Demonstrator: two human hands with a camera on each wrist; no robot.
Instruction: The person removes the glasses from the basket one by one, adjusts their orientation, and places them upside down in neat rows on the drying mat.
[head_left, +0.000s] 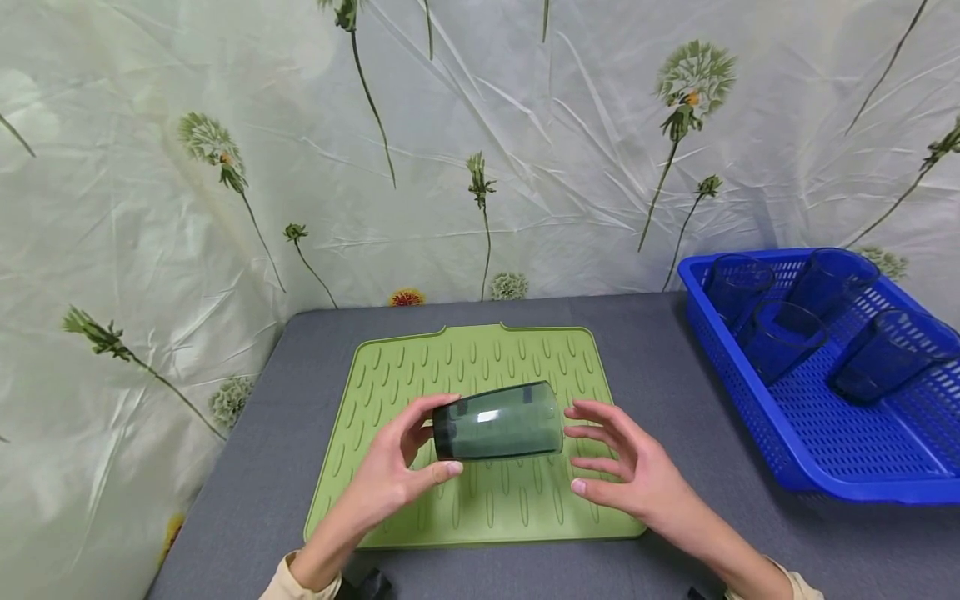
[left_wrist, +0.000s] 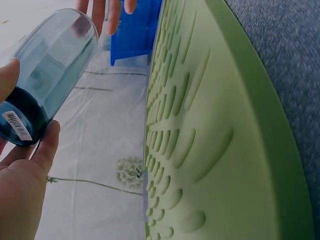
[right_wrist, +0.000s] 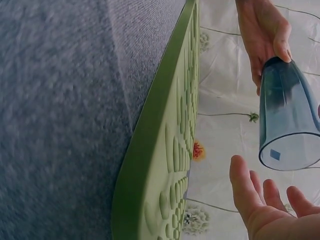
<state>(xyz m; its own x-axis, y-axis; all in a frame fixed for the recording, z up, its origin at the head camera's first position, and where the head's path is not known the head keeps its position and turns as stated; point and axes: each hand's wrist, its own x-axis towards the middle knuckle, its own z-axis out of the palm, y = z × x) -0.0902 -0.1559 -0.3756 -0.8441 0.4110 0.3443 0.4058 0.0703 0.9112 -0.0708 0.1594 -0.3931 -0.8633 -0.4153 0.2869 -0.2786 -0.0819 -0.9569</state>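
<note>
A bluish-green drinking glass (head_left: 498,423) lies on its side in the air above the green ribbed mat (head_left: 525,508). My left hand (head_left: 393,467) grips it around the dark base, thumb on the near side. In the left wrist view a barcode sticker (left_wrist: 16,125) shows on the glass's bottom. The rim points right, toward my right hand (head_left: 626,467), whose fingers are spread and bent a little beside it. Between that hand and the rim a small gap seems to remain in the right wrist view, where the glass (right_wrist: 285,110) shows its open mouth.
A blue plastic basket (head_left: 787,450) stands at the right with several glasses (head_left: 780,342) inside, some leaning. The mat lies on a grey cloth-covered table (head_left: 247,500). Behind it hangs a pale curtain (head_left: 420,242) printed with dandelions.
</note>
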